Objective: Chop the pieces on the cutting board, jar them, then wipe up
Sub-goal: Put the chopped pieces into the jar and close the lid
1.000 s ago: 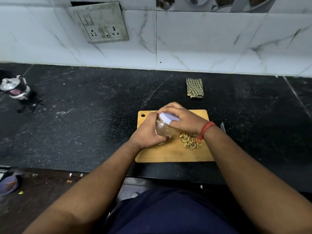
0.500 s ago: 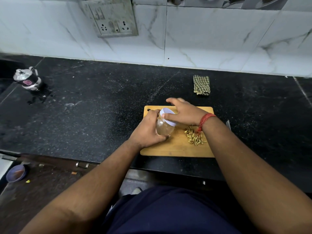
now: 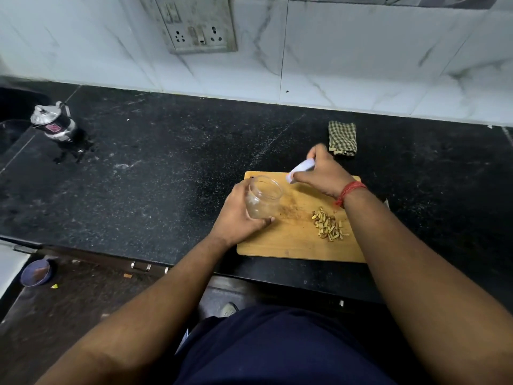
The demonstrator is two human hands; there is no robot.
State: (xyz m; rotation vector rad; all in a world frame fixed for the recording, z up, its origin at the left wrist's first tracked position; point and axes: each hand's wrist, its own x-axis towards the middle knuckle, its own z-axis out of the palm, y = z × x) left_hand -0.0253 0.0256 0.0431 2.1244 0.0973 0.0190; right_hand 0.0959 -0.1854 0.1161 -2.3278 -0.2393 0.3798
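Observation:
A wooden cutting board (image 3: 291, 243) lies on the black counter with a small heap of chopped yellowish pieces (image 3: 329, 225) on its right half. My left hand (image 3: 238, 215) grips a clear glass jar (image 3: 262, 197), open-mouthed and tilted, over the board's left part. My right hand (image 3: 323, 173) holds the jar's white lid (image 3: 301, 170) lifted off, above the board's far edge. A knife tip (image 3: 386, 202) shows just right of my right forearm.
A folded checked cloth (image 3: 342, 138) lies behind the board near the wall. A steel pot with a lid (image 3: 52, 125) stands far left on the counter (image 3: 166, 176). A socket plate (image 3: 194, 23) is on the tiled wall. A small bowl (image 3: 36, 272) sits on the floor, lower left.
My right hand has taken the white lid off the jar and carried it up and to the right. The jar's mouth now stands open in my left hand.

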